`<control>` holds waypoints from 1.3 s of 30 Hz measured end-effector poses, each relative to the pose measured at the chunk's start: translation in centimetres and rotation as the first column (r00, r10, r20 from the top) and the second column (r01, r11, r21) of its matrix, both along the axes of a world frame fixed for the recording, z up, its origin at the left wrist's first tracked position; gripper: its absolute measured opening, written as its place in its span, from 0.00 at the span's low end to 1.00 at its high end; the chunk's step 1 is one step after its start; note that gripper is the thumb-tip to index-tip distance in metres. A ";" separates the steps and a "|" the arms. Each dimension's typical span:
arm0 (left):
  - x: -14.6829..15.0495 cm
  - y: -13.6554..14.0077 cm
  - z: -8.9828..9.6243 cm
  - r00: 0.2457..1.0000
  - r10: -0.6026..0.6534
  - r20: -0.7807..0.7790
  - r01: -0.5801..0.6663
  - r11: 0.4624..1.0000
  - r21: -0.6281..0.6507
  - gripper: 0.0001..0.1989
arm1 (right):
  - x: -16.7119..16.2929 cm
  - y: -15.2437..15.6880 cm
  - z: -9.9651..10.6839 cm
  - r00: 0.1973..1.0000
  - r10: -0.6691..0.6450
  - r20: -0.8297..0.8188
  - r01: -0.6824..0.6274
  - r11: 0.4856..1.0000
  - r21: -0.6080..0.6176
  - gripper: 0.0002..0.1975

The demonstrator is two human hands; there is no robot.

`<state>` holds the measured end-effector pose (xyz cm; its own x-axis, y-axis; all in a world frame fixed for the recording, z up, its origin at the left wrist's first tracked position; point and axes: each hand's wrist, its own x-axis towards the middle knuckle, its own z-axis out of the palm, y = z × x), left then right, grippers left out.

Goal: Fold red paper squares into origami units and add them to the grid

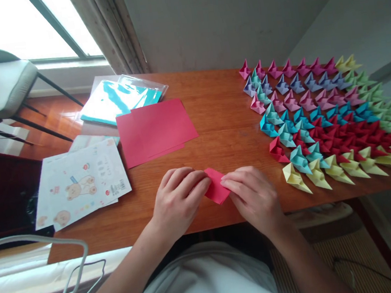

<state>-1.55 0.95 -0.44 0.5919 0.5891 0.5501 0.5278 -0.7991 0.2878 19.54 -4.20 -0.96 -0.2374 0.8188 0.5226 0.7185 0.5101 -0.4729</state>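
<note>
Between my two hands, just above the front part of the wooden table (217,148), is a small folded piece of red paper (217,187). My left hand (183,195) pinches its left side, with the fingers curled over it. On the opposite side, my right hand (253,194) grips the edge between thumb and fingertips. Parts of the paper lie hidden under the fingers, so its full shape cannot be made out. Flat sheets of red paper (158,127) lie beyond my left hand, overlapping one another.
Rows of folded paper boats (338,135) in several colours cover the table's right side. White sheets with bear drawings (83,183) lie at the left, near a plastic-wrapped pack of blue paper (122,98). A chair (1,88) stands by the window; a white cable (79,272) hangs lower left.
</note>
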 end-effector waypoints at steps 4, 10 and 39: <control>-0.4 -0.3 -0.4 0.989 -0.050 -0.140 0.042 0.997 -0.060 0.08 | 0.1 -0.4 -1.1 0.990 0.025 0.137 -0.028 0.999 0.021 0.14; -0.9 -1.3 -0.4 0.976 -0.098 -0.192 0.076 0.990 -0.116 0.08 | 0.2 -0.9 -1.4 0.983 0.052 0.173 -0.045 0.998 -0.044 0.11; 0.2 -0.7 -1.0 0.994 0.089 -0.062 -0.105 0.934 -0.341 0.14 | -1.0 0.4 -0.5 0.982 -0.184 -0.047 0.156 0.921 -0.358 0.02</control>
<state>-1.39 0.26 -1.40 0.5420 0.7930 0.2782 0.6164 -0.6001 0.5098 18.55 -3.83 -1.51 -0.0485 0.9775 0.2055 0.7331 0.1745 -0.6573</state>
